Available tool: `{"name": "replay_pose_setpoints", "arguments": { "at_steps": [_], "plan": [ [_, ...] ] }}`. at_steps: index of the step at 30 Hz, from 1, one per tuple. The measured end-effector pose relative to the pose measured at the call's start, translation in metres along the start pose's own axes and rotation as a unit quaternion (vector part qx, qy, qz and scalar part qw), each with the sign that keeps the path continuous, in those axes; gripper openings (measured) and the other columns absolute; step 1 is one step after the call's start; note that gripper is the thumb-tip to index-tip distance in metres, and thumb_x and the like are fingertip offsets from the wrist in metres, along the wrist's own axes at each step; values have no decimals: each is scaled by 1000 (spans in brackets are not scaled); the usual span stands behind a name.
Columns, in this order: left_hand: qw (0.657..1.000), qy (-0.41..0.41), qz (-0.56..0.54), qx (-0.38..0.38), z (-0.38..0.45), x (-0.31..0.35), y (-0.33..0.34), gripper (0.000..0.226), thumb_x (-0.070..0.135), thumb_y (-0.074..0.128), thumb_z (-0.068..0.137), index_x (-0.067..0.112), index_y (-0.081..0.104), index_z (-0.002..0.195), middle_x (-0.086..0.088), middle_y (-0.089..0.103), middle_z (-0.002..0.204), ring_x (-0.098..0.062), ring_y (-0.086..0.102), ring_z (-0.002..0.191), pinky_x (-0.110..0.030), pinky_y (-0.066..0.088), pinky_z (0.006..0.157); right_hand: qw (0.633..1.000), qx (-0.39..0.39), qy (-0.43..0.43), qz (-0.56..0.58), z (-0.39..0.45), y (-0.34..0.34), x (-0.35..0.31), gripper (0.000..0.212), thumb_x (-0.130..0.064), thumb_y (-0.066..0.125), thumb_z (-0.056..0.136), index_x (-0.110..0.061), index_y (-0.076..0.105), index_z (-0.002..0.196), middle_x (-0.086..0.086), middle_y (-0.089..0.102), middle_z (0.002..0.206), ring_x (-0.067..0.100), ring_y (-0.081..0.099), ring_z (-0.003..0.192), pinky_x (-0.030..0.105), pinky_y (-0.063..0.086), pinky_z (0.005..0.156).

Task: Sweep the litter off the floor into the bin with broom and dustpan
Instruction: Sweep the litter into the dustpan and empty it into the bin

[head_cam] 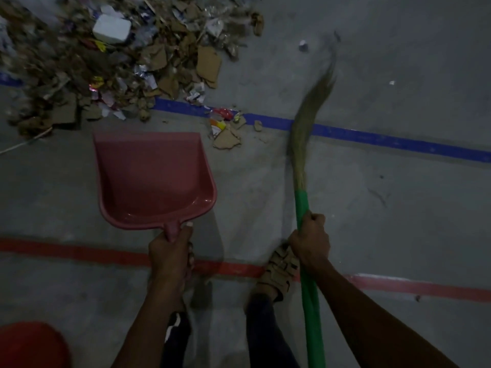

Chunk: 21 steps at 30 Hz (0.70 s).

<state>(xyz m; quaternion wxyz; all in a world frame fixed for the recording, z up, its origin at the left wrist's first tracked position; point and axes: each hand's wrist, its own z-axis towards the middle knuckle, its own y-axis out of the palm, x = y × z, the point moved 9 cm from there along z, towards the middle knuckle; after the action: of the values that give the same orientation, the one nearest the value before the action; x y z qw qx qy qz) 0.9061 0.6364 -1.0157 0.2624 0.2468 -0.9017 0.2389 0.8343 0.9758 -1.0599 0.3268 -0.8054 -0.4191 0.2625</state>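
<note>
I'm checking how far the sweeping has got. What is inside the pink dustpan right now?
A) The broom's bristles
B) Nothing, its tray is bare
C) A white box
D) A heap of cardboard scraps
B: the pink dustpan, held by the left hand, shows only bare plastic inside, while the litter pile lies beyond its front edge and the broom in the right hand is off to its right.
</note>
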Motion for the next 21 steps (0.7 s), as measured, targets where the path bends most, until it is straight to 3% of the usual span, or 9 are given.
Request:
{"name": "replay_pose_setpoints", "arguments": {
  "at_steps": [4,7,12,17,21],
  "plan": [
    [1000,-3,14,-22,17,-11,-24,31,28,74,91,12,54,74,-4,51,54,-16,42,36,-28,40,52,999,-28,-18,26,-27,43,-44,37,-14,56,89,-8,40,120,3,39,113,25,54,68,38,50,67],
    [999,-2,39,-31,21,-10,-50,35,30,74,90,12,51,70,-7,50,56,-17,42,41,-28,41,48,996,-42,-71,46,-47,69,-104,36,-13,58,90,-7,41,121,6,37,124,32,60,76,40,53,68],
    [995,28,84,-42,23,16,-82,30,23,70,94,8,51,76,-10,45,59,-15,38,36,-15,27,34,985,-16,-165,46,-69,85,-172,51,-16,53,92,-8,41,140,8,34,140,32,59,81,37,50,66],
    [992,47,100,-60,32,38,-99,36,26,71,94,11,48,71,-9,45,57,-14,39,35,-16,28,35,983,50,-167,63,-91,71,-151,50,-15,55,90,-9,44,139,5,37,141,28,59,75,31,44,58],
    [992,51,100,-61,38,46,-102,35,28,71,93,9,50,74,-10,46,59,-15,41,36,-17,28,36,994,51,-78,63,-99,67,-105,43,-13,57,90,-6,44,131,6,35,135,24,56,65,36,50,55]
  ]
}}
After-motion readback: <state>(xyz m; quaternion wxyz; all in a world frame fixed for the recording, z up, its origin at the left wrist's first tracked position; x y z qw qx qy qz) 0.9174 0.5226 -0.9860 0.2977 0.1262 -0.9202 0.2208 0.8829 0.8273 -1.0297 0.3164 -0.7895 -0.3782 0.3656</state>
